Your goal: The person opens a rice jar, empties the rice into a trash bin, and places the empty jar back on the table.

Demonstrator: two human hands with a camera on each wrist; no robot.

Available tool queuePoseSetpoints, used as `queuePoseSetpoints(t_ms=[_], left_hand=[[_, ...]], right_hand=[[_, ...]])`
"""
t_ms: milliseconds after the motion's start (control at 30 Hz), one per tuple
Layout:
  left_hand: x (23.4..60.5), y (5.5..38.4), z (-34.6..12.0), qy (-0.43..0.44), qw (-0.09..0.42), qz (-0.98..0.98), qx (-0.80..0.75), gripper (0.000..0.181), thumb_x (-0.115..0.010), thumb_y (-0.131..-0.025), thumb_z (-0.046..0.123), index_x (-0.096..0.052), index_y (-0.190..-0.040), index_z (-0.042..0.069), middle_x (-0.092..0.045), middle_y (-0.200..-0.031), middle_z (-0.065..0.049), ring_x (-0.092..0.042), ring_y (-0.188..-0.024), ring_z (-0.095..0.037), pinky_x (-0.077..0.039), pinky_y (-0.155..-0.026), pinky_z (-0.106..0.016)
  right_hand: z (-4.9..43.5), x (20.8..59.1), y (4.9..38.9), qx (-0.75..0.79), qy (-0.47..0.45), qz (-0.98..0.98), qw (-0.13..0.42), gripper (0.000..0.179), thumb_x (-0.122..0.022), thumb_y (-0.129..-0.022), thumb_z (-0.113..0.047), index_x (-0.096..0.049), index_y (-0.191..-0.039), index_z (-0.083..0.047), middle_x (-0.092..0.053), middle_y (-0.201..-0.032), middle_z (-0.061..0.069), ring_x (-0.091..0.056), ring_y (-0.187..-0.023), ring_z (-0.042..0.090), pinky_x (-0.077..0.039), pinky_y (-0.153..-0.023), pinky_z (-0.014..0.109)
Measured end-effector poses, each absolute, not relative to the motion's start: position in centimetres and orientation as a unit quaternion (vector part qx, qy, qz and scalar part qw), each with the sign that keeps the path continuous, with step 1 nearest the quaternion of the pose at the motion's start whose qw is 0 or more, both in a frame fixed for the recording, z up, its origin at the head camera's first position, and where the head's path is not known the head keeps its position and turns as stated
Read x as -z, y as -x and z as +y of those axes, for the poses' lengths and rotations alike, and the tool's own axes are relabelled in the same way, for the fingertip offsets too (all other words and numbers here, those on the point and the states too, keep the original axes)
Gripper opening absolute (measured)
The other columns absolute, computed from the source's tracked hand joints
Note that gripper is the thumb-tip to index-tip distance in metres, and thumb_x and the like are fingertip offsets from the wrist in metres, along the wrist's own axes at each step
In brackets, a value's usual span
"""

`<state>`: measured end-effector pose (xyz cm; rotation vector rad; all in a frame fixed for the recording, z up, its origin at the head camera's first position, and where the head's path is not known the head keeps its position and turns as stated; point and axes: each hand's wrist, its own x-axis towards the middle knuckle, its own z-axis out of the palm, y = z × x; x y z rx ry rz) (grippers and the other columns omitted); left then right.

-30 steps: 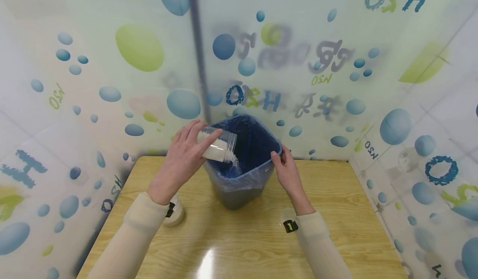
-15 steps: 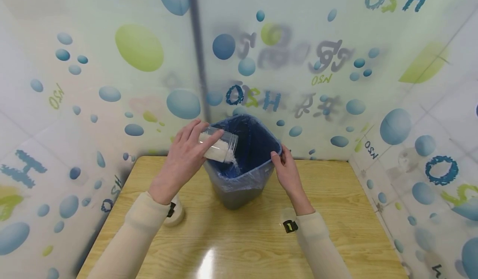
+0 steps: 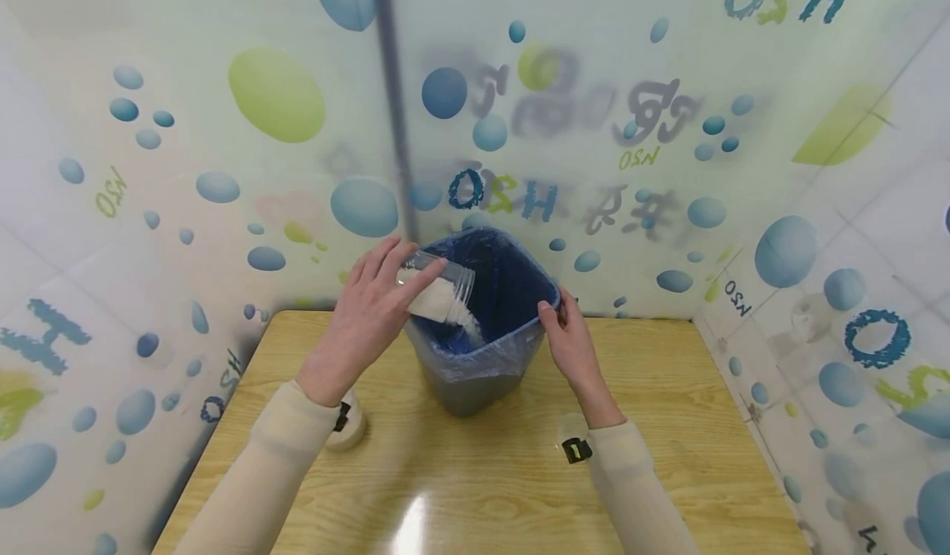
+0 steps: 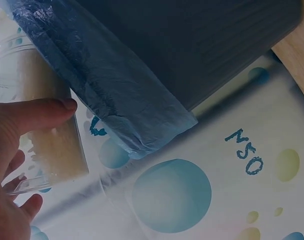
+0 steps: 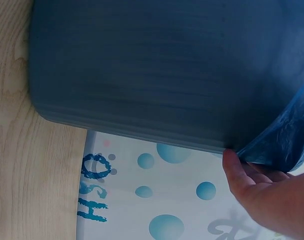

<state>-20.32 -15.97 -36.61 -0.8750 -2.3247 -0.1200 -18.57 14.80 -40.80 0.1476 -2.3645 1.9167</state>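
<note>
My left hand (image 3: 365, 308) grips a clear plastic jar (image 3: 454, 275) tipped on its side, its mouth over the near left rim of a grey bin (image 3: 467, 392). White grains (image 3: 467, 322) spill from the jar into the blue bag (image 3: 486, 365) that lines the bin. In the left wrist view the thumb lies along the jar (image 4: 59, 145), and grains still fill much of it. My right hand (image 3: 575, 345) holds the bin's right rim, thumb on the near side. From the right wrist, its fingers (image 5: 237, 172) show at the edge of the bag, against the bin wall (image 5: 141, 75).
The bin stands on a wooden table (image 3: 505, 489), near its back edge. A whitish round thing (image 3: 349, 431) sits partly hidden behind my left wrist. By my right wrist lies a clear round piece (image 3: 567, 425). Patterned sheets (image 3: 609, 233) enclose the table's back and sides.
The jar has shifted slightly to the right, and the stream of grains from its mouth has grown thicker. My right hand and the bin have kept their places.
</note>
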Motion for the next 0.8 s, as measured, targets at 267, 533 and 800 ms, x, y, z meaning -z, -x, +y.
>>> queuePoseSetpoints(t_ms=[267, 533, 800], left_hand=[[36.68, 20.28, -15.88, 0.334, 0.324, -0.883, 0.055, 0.078, -0.073, -0.085, -0.011, -0.052, -0.151, 0.025, -0.046, -0.148, -0.021, -0.031, -0.148, -0.042, -0.038, -0.112, -0.061], [36.68, 20.19, -15.67, 0.332, 0.331, -0.882, 0.045, 0.080, -0.072, -0.086, -0.011, -0.049, -0.155, 0.023, -0.046, -0.146, -0.021, -0.033, -0.147, -0.044, -0.038, -0.111, -0.061], [36.72, 20.38, -15.40, 0.317, 0.361, -0.876, 0.033, 0.075, -0.079, -0.078, -0.005, -0.047, -0.146, 0.002, -0.050, -0.142, -0.020, -0.040, -0.141, -0.043, -0.032, -0.117, -0.057]], right_hand=[[14.77, 40.74, 18.51, -0.624, -0.045, -0.779, 0.043, 0.061, -0.047, -0.111, -0.019, -0.023, -0.158, 0.011, -0.034, -0.160, 0.030, -0.036, -0.148, 0.039, -0.032, -0.120, 0.048], [14.81, 40.72, 18.50, -0.627, -0.045, -0.777, 0.039, 0.062, -0.047, -0.111, -0.018, -0.020, -0.158, 0.012, -0.032, -0.161, 0.031, -0.035, -0.149, 0.039, -0.032, -0.120, 0.048], [14.81, 40.81, 18.55, -0.631, -0.050, -0.773, 0.047, 0.061, -0.047, -0.111, -0.017, -0.022, -0.157, 0.013, -0.033, -0.160, 0.032, -0.035, -0.149, 0.039, -0.032, -0.120, 0.048]])
